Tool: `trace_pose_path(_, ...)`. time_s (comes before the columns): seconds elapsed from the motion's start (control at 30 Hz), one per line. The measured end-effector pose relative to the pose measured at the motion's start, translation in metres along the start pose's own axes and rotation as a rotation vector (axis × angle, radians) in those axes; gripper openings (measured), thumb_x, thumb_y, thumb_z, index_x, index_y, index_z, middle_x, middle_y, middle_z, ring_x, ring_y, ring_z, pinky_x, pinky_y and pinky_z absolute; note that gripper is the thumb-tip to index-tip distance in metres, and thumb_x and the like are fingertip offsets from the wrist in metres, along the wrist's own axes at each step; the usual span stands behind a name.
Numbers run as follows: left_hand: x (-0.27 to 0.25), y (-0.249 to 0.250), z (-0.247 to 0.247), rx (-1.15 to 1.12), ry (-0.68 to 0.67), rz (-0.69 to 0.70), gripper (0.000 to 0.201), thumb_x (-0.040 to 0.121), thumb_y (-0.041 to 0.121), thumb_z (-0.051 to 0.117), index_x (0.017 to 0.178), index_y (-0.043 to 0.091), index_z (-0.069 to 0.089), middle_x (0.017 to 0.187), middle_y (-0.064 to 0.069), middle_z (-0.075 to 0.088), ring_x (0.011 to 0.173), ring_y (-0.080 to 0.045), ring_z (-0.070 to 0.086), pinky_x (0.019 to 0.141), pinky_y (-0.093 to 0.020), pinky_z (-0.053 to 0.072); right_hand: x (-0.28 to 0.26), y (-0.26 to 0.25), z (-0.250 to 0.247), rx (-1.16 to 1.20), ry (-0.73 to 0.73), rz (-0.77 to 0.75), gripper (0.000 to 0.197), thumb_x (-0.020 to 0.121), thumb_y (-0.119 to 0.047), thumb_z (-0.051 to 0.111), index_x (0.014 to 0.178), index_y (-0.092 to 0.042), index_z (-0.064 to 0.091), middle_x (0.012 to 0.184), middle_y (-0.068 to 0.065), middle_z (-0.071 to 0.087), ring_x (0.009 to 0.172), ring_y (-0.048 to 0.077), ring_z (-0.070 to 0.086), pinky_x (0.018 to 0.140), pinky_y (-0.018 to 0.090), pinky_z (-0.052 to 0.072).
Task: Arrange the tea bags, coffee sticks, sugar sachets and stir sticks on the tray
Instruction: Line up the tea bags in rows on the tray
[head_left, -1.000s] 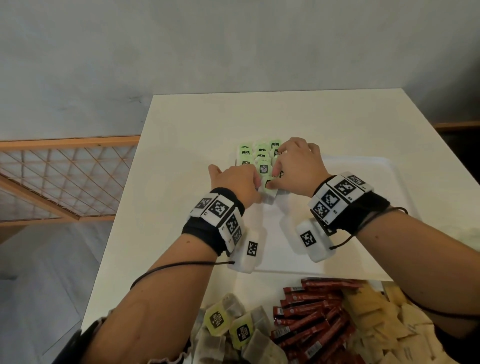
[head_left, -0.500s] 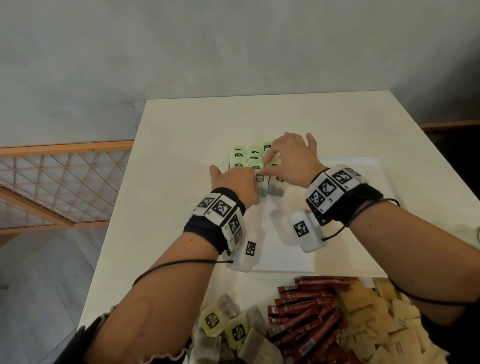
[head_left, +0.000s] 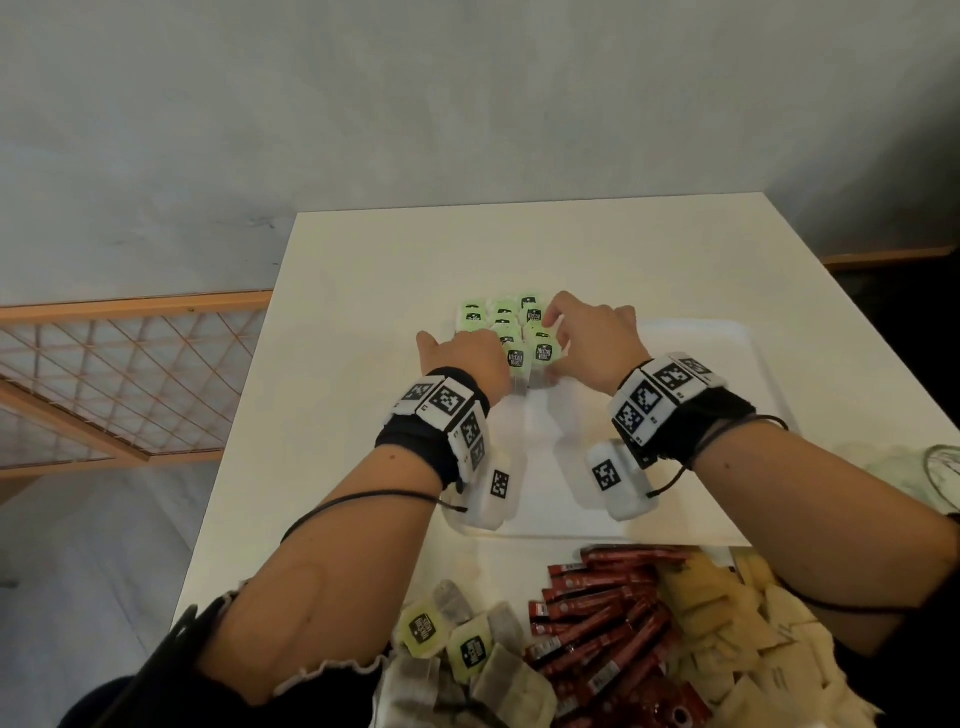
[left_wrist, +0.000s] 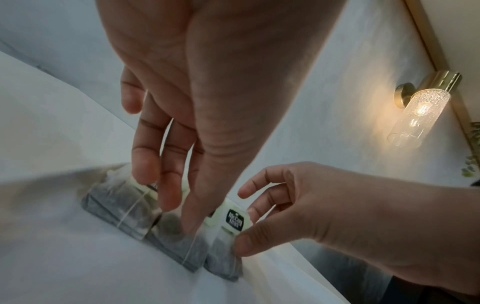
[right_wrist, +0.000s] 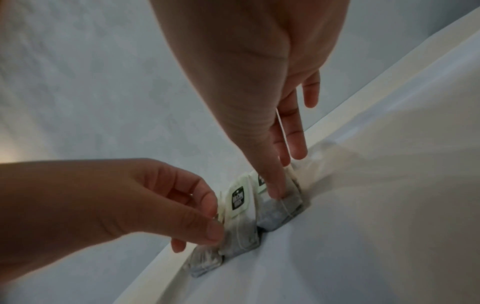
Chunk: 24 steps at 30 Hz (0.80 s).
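Several tea bags (head_left: 501, 325) with green tags stand in tight rows at the far left corner of the white tray (head_left: 701, 415). My left hand (head_left: 467, 358) is at the rows' near left end. Its thumb and fingers (left_wrist: 166, 195) pinch the grey tea bags (left_wrist: 124, 207) there. From the right, my right hand (head_left: 587, 338) reaches over the rows. Its thumb and fingers (right_wrist: 296, 148) pinch the near right tea bag (right_wrist: 280, 216). My left hand (right_wrist: 215, 218) also appears in the right wrist view, curled on the neighbouring bags.
Near the table's front edge lie loose tea bags (head_left: 467, 644), red coffee sticks (head_left: 597, 623) and beige sugar sachets (head_left: 727, 623). The tray's middle and right part is bare. A wooden lattice screen (head_left: 104, 379) stands left of the table.
The near tea bag under my hands a second ago now stands in line with the rows. My right hand has slid from over the rows' middle to their right side.
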<state>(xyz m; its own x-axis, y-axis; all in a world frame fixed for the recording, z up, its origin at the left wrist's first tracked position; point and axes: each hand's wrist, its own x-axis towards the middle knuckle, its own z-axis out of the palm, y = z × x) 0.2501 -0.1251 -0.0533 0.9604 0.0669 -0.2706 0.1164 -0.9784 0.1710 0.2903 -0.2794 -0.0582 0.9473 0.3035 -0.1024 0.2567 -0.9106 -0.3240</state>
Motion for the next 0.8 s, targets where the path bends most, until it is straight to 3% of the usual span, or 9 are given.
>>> trace_pose_path(0.13,-0.029,-0.005,-0.022,-0.093,-0.016,0.044,0.020,0.089,0.040,0.062,0.097,0.022,0.063,0.104,0.004,0.064,0.101,-0.022,0.060,0.103,-0.043,0.036,-0.017,-0.007,-0.017,-0.034,0.056,-0.007,0.060,0.071,-0.032,0.081,0.120,-0.025,0.049,0.109,-0.001,0.062,0.102,0.023,0.059,0.092,0.040,0.030)
trace_pose_path(0.2,-0.053,-0.012,-0.031,-0.195,-0.044,0.103,0.001,0.089,0.026,0.060,0.089,0.025,0.060,0.112,0.001,0.064,0.106,-0.023,0.059,0.099,-0.040,0.045,-0.037,-0.015,-0.028,-0.015,0.083,-0.014,0.062,0.069,-0.038,0.082,0.121,-0.026,0.050,0.113,-0.002,0.059,0.100,0.020,0.058,0.093,0.040,0.030)
trace_pose_path(0.23,-0.067,-0.015,-0.033,-0.228,-0.057,0.135,0.009,0.089,0.019,0.059,0.085,0.027,0.058,0.110,0.001,0.064,0.106,-0.023,0.059,0.095,-0.037,0.048,-0.051,-0.019,-0.033,0.006,0.080,-0.021,0.061,0.068,-0.039,0.083,0.119,-0.027,0.052,0.112,-0.005,0.059,0.096,0.018,0.057,0.093,0.040,0.030)
trace_pose_path(0.3,-0.095,-0.022,-0.030,-0.274,-0.097,0.176,0.015,0.087,0.013,0.058,0.083,0.028,0.057,0.100,0.005,0.061,0.103,-0.020,0.059,0.084,-0.029,0.047,-0.081,-0.026,-0.038,0.068,0.024,-0.045,0.057,0.068,-0.040,0.084,0.116,-0.029,0.055,0.111,-0.008,0.060,0.091,0.014,0.055,0.095,0.039,0.032)
trace_pose_path(0.37,-0.126,-0.028,-0.022,-0.285,-0.138,0.195,0.012,0.087,0.014,0.060,0.092,0.024,0.061,0.098,0.006,0.060,0.098,-0.017,0.058,0.078,-0.025,0.043,-0.114,-0.031,-0.037,0.170,-0.092,-0.097,0.053,0.068,-0.036,0.085,0.113,-0.028,0.059,0.109,-0.009,0.061,0.089,0.015,0.058,0.093,0.039,0.042)
trace_pose_path(0.43,-0.156,-0.033,-0.010,-0.268,-0.204,0.217,0.015,0.087,0.015,0.062,0.101,0.021,0.062,0.104,0.003,0.063,0.095,-0.016,0.058,0.078,-0.026,0.044,-0.146,-0.036,-0.030,0.265,-0.210,-0.141,0.050,0.068,-0.031,0.086,0.111,-0.026,0.061,0.105,-0.008,0.062,0.086,0.015,0.063,0.082,0.031,0.049)
trace_pose_path(0.53,-0.193,-0.042,0.005,-0.203,-0.257,0.257,0.022,0.086,0.016,0.065,0.108,0.020,0.061,0.110,0.002,0.063,0.093,-0.015,0.058,0.084,-0.031,0.049,-0.181,-0.039,-0.013,0.264,-0.308,-0.191,0.047,0.069,-0.028,0.086,0.110,-0.029,0.062,0.101,-0.013,0.063,0.083,0.010,0.064,0.073,0.021,0.048)
trace_pose_path(0.73,-0.241,-0.072,0.027,-0.144,-0.138,0.231,0.026,0.083,0.017,0.066,0.107,0.024,0.060,0.109,0.004,0.057,0.092,-0.011,0.054,0.080,-0.026,0.046,-0.223,-0.046,0.026,0.290,-0.426,-0.263,0.043,0.072,-0.026,0.085,0.109,-0.031,0.064,0.094,-0.012,0.062,0.073,0.004,0.061,0.070,0.021,0.048)
trace_pose_path(0.8,-0.253,-0.080,0.034,-0.164,-0.157,0.236,0.032,0.080,0.023,0.072,0.109,0.024,0.060,0.108,0.004,0.054,0.092,-0.013,0.055,0.077,-0.022,0.043,-0.234,-0.049,0.037,0.248,-0.424,-0.283,0.048,0.070,-0.027,0.085,0.113,-0.032,0.063,0.093,-0.012,0.060,0.073,0.001,0.056,0.071,0.023,0.047)
